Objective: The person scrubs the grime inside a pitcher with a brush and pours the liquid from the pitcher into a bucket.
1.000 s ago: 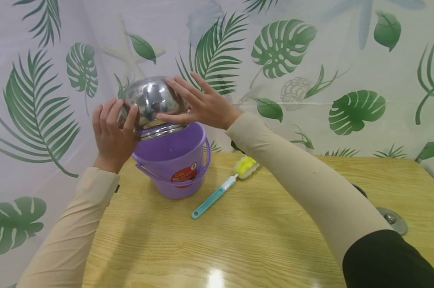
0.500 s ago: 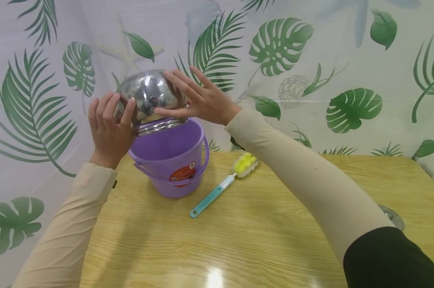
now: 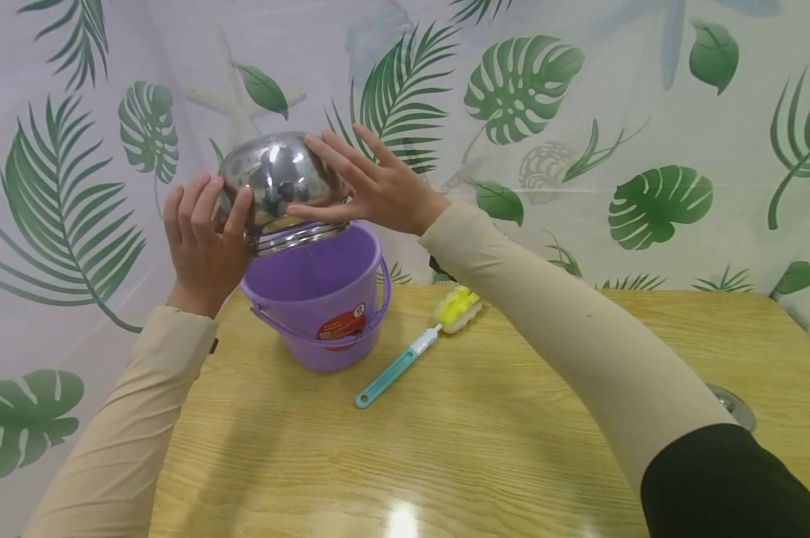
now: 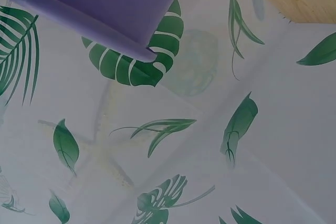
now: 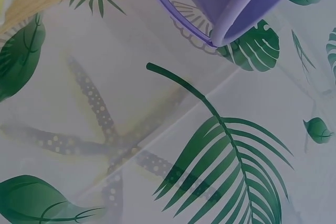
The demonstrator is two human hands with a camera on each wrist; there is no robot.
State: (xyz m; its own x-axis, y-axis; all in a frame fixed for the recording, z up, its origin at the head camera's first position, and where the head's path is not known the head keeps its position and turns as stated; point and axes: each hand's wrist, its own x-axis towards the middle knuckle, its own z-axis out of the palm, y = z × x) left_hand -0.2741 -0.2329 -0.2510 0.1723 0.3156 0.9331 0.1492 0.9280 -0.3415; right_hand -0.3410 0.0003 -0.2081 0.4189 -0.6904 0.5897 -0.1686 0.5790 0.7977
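In the head view, a shiny stainless steel bowl is tipped upside down above the purple bucket. Its ridged rim faces down toward the bucket's opening. The left hand grips the bowl's left side, thumb toward me. On the other side, the right hand holds it with fingers spread over the top and thumb low on the near face. The bowl's inside is hidden. Both wrist views miss the hands; they show the bucket's rim and, on the right, its handle.
A brush with a teal handle and a yellow sponge head lies right of the bucket on the wooden table. A metal lid is partly hidden by the right sleeve. A leaf-patterned curtain hangs behind.
The bowl and both hands have risen slightly over the bucket. The right arm now covers more of the lid and a dark object beside it. The bucket and brush stay put.
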